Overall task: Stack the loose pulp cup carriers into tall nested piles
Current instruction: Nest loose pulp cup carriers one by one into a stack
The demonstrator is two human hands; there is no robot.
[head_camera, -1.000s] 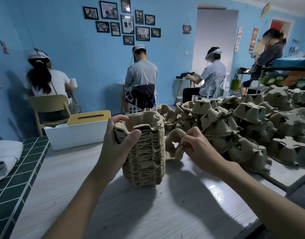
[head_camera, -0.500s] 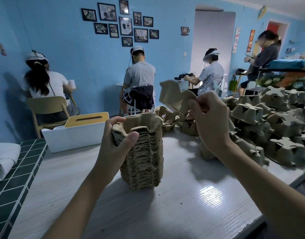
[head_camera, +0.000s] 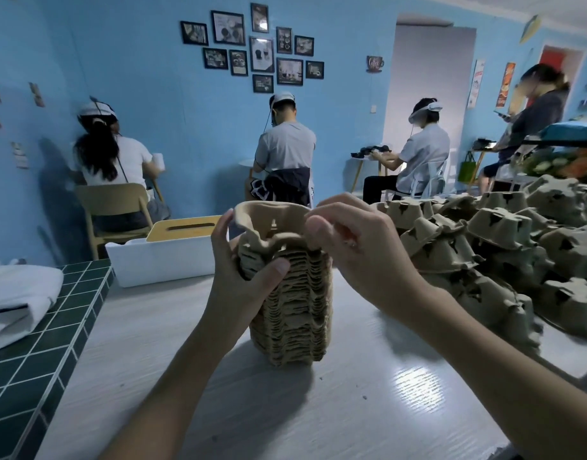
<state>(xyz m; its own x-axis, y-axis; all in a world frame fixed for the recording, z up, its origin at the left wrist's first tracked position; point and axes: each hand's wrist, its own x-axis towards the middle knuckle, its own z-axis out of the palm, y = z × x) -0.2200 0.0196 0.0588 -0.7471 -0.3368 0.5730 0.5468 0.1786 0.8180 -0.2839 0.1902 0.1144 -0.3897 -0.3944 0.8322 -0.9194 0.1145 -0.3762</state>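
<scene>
Down from its raised position of half a second ago, the person's right hand (head_camera: pixel 355 247) has brought the pulp cup carrier (head_camera: pixel 272 224) onto the top of the nested pile (head_camera: pixel 295 310), where it now sits tilted and not fully seated.

At far left, a folded white cloth (head_camera: pixel 16 293) lies on the green-tiled counter (head_camera: pixel 36 343). Beside the counter, a white box (head_camera: pixel 166 257) with a slotted wooden lid stands at the back of the pale table (head_camera: pixel 285 410).

The left hand (head_camera: pixel 242 277) grips the pile's upper left side, thumb across the front and fingers curled round behind. The pile stands upright on the table, near its middle. The right hand pinches the carrier's right rim between thumb and bent fingers.

To the right, a heap of loose carriers (head_camera: pixel 517 254) lies upside down across the table's far right side, apart from the pile.

Behind, three seated people (head_camera: pixel 285 151) wearing head-mounted gear face a blue wall hung with framed pictures (head_camera: pixel 252 48), and a fourth person (head_camera: pixel 534 117) stands at far right.
</scene>
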